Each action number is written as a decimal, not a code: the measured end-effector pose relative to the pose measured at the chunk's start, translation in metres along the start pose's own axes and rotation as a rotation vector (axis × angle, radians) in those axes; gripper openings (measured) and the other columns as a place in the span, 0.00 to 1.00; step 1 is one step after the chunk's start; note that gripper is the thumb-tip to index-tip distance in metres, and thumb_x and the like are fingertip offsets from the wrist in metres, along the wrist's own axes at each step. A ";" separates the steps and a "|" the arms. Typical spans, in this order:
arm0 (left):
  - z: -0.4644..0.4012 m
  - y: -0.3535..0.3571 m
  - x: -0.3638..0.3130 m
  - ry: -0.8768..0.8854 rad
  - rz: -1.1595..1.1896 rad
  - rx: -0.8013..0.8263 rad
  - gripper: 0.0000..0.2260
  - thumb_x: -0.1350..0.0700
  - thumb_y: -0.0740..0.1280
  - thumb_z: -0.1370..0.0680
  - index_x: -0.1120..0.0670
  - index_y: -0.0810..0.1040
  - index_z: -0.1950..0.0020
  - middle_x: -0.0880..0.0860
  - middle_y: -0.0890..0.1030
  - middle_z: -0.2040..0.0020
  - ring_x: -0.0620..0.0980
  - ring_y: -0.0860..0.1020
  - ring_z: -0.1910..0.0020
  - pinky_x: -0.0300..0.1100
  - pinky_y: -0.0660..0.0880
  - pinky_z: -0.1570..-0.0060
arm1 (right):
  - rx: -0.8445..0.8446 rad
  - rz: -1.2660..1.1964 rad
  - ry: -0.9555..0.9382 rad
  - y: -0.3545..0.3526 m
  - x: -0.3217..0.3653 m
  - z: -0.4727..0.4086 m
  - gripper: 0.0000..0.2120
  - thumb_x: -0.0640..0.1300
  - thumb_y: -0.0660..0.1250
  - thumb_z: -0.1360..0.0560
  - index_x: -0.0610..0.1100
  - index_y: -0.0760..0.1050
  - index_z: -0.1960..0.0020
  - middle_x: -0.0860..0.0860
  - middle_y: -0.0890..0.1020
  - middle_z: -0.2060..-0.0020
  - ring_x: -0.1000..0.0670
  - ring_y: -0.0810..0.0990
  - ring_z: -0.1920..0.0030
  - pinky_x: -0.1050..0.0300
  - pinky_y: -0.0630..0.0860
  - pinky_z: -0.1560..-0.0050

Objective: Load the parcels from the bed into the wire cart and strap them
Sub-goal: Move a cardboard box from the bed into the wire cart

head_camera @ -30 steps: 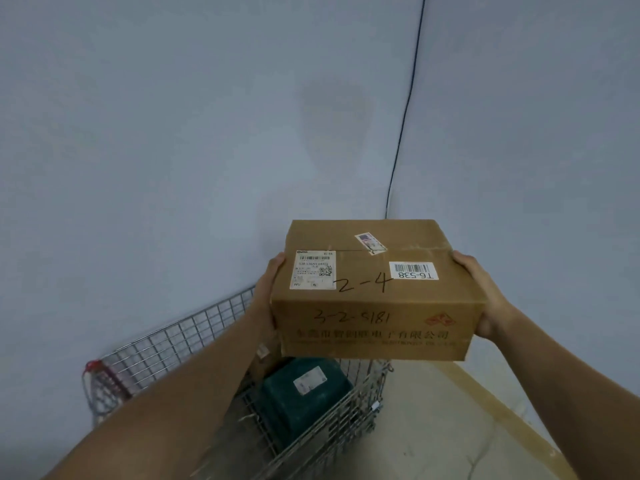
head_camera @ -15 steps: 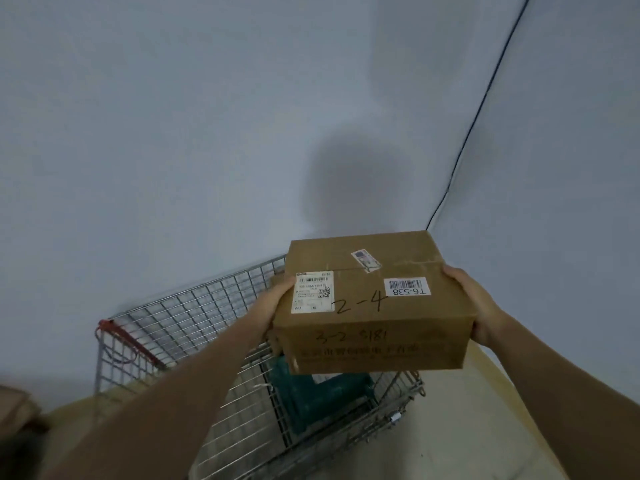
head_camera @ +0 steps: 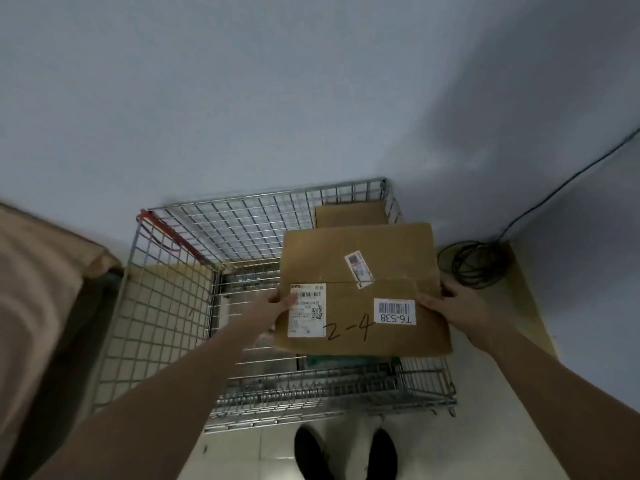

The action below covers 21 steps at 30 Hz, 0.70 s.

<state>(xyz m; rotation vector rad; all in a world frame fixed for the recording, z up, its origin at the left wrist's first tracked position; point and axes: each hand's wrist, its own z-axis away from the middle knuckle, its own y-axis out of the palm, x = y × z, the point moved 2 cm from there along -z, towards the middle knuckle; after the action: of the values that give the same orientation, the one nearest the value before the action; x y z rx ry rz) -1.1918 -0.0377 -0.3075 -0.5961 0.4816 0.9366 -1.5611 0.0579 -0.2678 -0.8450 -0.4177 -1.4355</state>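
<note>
A brown cardboard parcel (head_camera: 360,258) marked "2-4" with white labels hangs over the right half of the wire cart (head_camera: 166,306). My left hand (head_camera: 277,304) grips its left edge and my right hand (head_camera: 446,303) grips its right edge. Under it a dark green parcel (head_camera: 332,359) shows only as a thin strip. Another brown parcel (head_camera: 349,216) lies in the cart's far right corner. A red strap (head_camera: 162,230) hangs at the cart's far left corner.
The bed (head_camera: 38,289) with a beige cover stands left of the cart. A coiled black cable (head_camera: 471,263) lies on the floor by the right wall corner. My two dark shoes (head_camera: 311,448) stand just in front of the cart. Walls close behind and right.
The view has tipped down and I stand closer. The parcel has dropped from chest height to just above the cart's right side, over the green parcel. Both hands keep their hold.
</note>
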 end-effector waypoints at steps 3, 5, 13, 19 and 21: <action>-0.014 0.002 0.027 -0.057 0.090 -0.034 0.11 0.45 0.71 0.20 0.46 0.80 0.40 0.50 0.87 0.46 0.55 0.85 0.44 0.61 0.81 0.41 | 0.002 0.089 -0.079 0.011 0.005 -0.019 0.31 0.58 0.76 0.27 0.53 0.73 0.27 0.52 0.81 0.39 0.49 0.81 0.43 0.46 0.79 0.41; -0.020 -0.001 0.042 -0.065 0.114 -0.051 0.10 0.45 0.71 0.19 0.47 0.81 0.40 0.49 0.89 0.49 0.55 0.86 0.46 0.58 0.82 0.46 | 0.018 0.154 -0.123 0.021 0.009 -0.031 0.29 0.59 0.74 0.26 0.52 0.74 0.27 0.52 0.82 0.38 0.53 0.80 0.45 0.52 0.78 0.46; -0.059 0.005 0.090 -0.195 0.092 -0.075 0.07 0.46 0.70 0.18 0.46 0.80 0.42 0.43 0.88 0.59 0.49 0.86 0.56 0.47 0.79 0.61 | 0.114 0.477 0.038 0.064 -0.033 -0.093 0.24 0.54 0.70 0.21 0.44 0.74 0.30 0.45 0.81 0.35 0.44 0.80 0.39 0.54 0.74 0.44; -0.114 0.043 0.109 -0.278 0.100 -0.041 0.16 0.49 0.68 0.17 0.48 0.76 0.29 0.49 0.87 0.52 0.53 0.84 0.54 0.53 0.80 0.55 | 0.076 0.588 0.149 0.078 -0.074 -0.144 0.24 0.50 0.65 0.18 0.38 0.67 0.27 0.39 0.79 0.37 0.40 0.79 0.40 0.48 0.77 0.42; -0.129 0.052 0.118 -0.287 0.136 -0.078 0.15 0.51 0.68 0.17 0.51 0.77 0.30 0.50 0.87 0.52 0.54 0.85 0.53 0.57 0.82 0.50 | 0.008 0.569 0.134 0.090 -0.084 -0.155 0.30 0.47 0.66 0.18 0.35 0.57 0.24 0.35 0.74 0.33 0.36 0.78 0.38 0.46 0.76 0.42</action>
<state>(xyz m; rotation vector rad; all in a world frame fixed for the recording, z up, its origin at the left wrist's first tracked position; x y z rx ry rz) -1.1924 -0.0283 -0.4895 -0.4933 0.2309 1.1541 -1.5208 -0.0025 -0.4521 -0.7761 -0.0663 -0.9518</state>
